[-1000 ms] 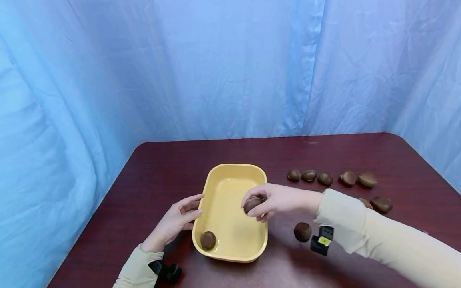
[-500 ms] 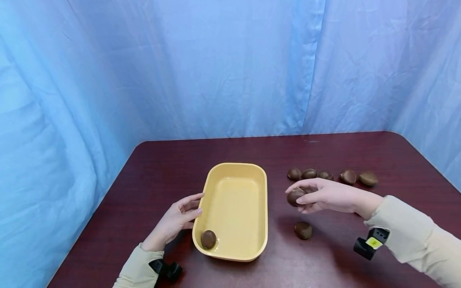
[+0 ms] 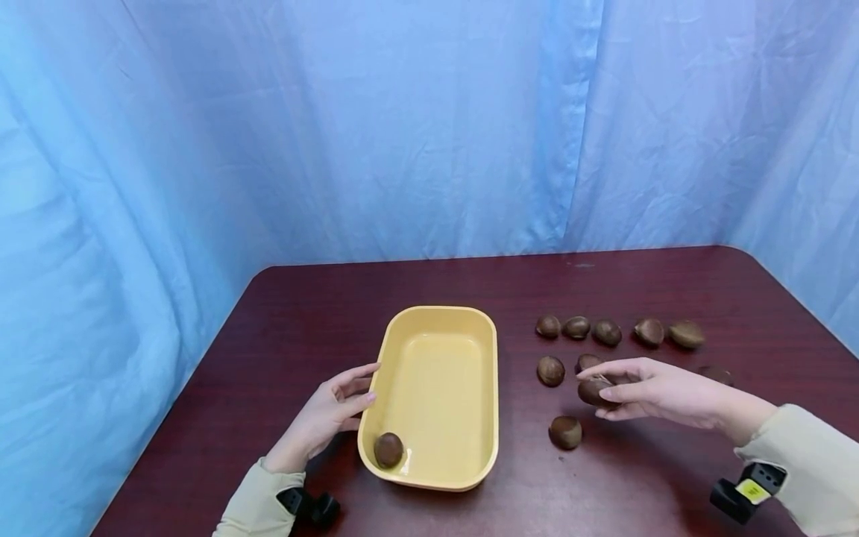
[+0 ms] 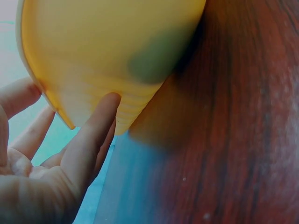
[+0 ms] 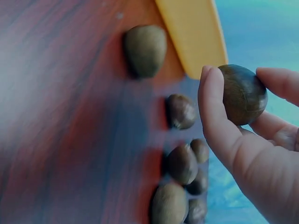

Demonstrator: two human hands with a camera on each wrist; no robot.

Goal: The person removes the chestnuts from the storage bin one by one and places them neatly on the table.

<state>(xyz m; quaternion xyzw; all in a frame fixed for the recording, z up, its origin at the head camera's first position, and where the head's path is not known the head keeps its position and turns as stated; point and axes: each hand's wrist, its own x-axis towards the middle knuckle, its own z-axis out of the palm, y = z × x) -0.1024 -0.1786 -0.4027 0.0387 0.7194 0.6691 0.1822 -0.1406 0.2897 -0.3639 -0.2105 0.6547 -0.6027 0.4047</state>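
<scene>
My right hand (image 3: 654, 393) holds a chestnut (image 3: 593, 393) between thumb and fingers, to the right of the yellow tray (image 3: 446, 388). Up close in the right wrist view, the chestnut (image 5: 245, 95) is dark brown and glossy. My left hand (image 3: 321, 419) rests against the tray's left side with fingers extended. In the left wrist view its fingertips lie at the tray wall (image 4: 107, 46), and the thumb reaches along it. One chestnut (image 3: 388, 450) sits in the tray's near left corner. Another chestnut (image 3: 566, 432) lies on the table, nearer me than the right hand.
Along the back right of the dark red table (image 3: 322, 313) runs a row of several chestnuts (image 3: 607, 333). Closer lie a chestnut (image 3: 550, 371) beside the tray and one (image 3: 589, 362) just behind the right fingers. The right hand partly covers another chestnut (image 3: 716, 374). Blue curtains (image 3: 429, 134) surround the table.
My right hand has moved from over the tray to the right, out over the table, with a chestnut in its fingers. The left hand and the tray have stayed in place.
</scene>
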